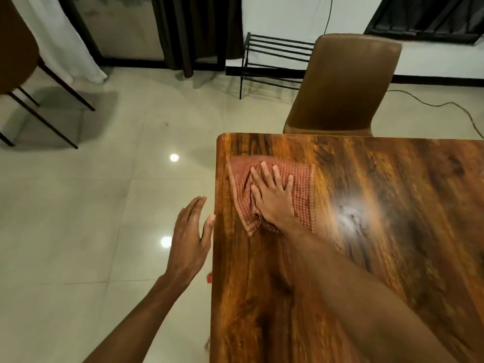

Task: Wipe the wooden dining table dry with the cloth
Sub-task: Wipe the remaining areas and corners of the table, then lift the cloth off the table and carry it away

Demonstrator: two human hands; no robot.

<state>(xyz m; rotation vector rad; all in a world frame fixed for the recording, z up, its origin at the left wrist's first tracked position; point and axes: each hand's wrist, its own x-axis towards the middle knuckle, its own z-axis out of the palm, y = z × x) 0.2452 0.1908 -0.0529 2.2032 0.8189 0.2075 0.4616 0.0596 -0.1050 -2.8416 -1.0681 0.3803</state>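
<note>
The wooden dining table fills the right half of the view, its glossy top showing a bright glare patch. A red-and-white checked cloth lies flat near the table's far left corner. My right hand presses down on the cloth with fingers spread, palm flat. My left hand hovers open beside the table's left edge, its thumb touching or nearly touching that edge, holding nothing.
A brown chair stands against the table's far edge. A black metal rack is by the wall behind it. Another chair stands at far left on the tiled floor. A cable runs along the floor at right.
</note>
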